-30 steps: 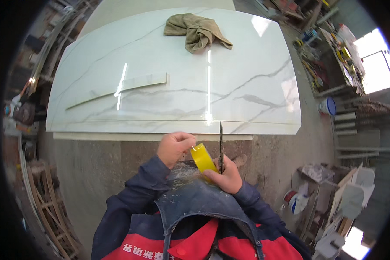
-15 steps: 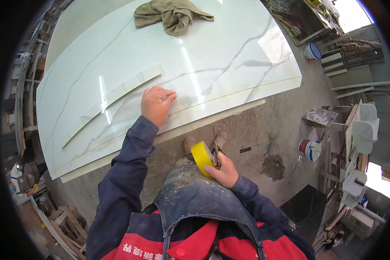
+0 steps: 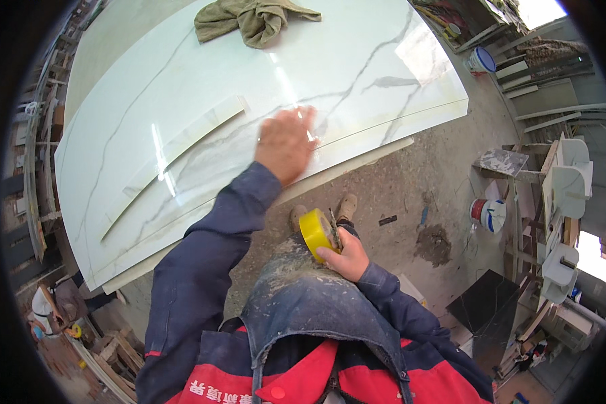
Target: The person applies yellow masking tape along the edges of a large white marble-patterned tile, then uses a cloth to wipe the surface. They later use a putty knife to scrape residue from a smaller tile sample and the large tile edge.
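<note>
My left hand is over the near part of a white marble-look slab, palm down, its fingers spread and slightly blurred. It seems to touch the glossy surface. A curved strip of the same stone lies on the slab to the left of that hand. Down in front of my body, my right hand is closed round a roll of yellow tape. A thin dark metal piece shows beside the roll in the same grip; its kind is hard to make out.
A crumpled olive cloth rests at the slab's far side. Buckets and racks with white pieces stand along the right. A dark slab is at lower right. Another person is at the far left.
My left hand has moved right along the slab's near edge, and its fingers have gone from pinched to spread. My right hand still holds the tape roll, barely moved.
</note>
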`<state>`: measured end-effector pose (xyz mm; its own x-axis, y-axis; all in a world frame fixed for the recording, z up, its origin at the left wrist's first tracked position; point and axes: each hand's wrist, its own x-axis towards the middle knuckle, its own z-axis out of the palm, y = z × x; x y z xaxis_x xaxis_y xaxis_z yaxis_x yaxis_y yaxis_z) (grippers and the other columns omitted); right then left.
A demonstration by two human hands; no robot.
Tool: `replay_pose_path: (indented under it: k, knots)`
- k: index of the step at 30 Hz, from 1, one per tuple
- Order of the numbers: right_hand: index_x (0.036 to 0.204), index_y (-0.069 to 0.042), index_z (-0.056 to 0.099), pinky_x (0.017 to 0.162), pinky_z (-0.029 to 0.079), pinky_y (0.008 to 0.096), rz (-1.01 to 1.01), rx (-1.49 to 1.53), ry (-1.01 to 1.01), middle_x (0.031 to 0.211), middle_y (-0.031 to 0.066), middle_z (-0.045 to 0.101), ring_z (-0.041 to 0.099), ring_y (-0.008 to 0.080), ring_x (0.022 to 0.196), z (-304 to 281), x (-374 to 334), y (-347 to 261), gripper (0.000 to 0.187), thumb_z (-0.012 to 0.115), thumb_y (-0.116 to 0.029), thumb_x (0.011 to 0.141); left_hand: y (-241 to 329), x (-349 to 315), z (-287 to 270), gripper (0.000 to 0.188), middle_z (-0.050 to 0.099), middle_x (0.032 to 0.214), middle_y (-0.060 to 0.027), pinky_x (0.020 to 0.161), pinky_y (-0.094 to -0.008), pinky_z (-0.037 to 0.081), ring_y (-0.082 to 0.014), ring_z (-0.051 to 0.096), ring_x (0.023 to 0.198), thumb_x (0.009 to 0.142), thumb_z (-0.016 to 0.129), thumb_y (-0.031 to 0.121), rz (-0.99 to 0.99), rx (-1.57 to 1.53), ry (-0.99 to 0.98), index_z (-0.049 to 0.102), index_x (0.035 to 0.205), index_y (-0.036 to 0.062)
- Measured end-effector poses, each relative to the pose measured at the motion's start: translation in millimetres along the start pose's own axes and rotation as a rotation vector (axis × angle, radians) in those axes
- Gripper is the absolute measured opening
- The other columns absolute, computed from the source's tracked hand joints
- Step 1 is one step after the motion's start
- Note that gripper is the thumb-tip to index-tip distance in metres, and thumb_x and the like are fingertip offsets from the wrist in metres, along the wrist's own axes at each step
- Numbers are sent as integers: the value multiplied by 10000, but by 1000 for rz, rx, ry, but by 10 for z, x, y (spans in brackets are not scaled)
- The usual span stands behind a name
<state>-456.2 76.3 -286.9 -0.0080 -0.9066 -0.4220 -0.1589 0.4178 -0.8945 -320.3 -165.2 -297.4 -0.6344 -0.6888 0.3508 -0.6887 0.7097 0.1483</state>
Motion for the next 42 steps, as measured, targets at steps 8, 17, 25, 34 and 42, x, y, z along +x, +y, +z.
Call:
replay_pose_path:
  k: [8,17,25,34,42]
  knots:
    - [1083,18,582,776,497,331,7,34,10,961,110,659,615,172,862,21,-64,22,357,751,-211,866,-423,452,128,573,467,1438,-148,1105,-483,262,-328,376,1363,948,568,390,-1,110,-31,485,1400,47]
    - [1142,7,594,814,501,314,-5,65,-29,1009,78,676,623,145,899,35,-81,144,359,740,-190,879,-42,55,161,562,479,1402,-170,1084,-523,283,-337,400,1337,1007,452,467,41,156,-64,484,1376,45]
    - [1194,5,593,825,505,305,-39,78,-186,1014,64,678,625,131,916,-90,55,163,377,728,-168,888,693,-969,-290,474,527,1349,-174,1053,-470,351,-334,475,1261,957,597,375,-259,-121,122,553,1292,42]
    - [1109,11,597,771,515,343,-27,95,-346,927,111,681,651,199,839,-241,195,235,359,738,-223,875,1160,-1377,-63,321,656,1085,-113,742,-344,548,-191,634,939,962,661,256,-1467,-1661,265,576,1144,6]
    - [939,-21,556,683,506,450,-309,-720,-347,871,215,642,649,360,775,-630,572,-201,329,651,-336,937,1201,-1222,63,232,700,850,-82,685,-317,531,-156,629,719,981,630,245,-1482,-1742,413,641,979,13]
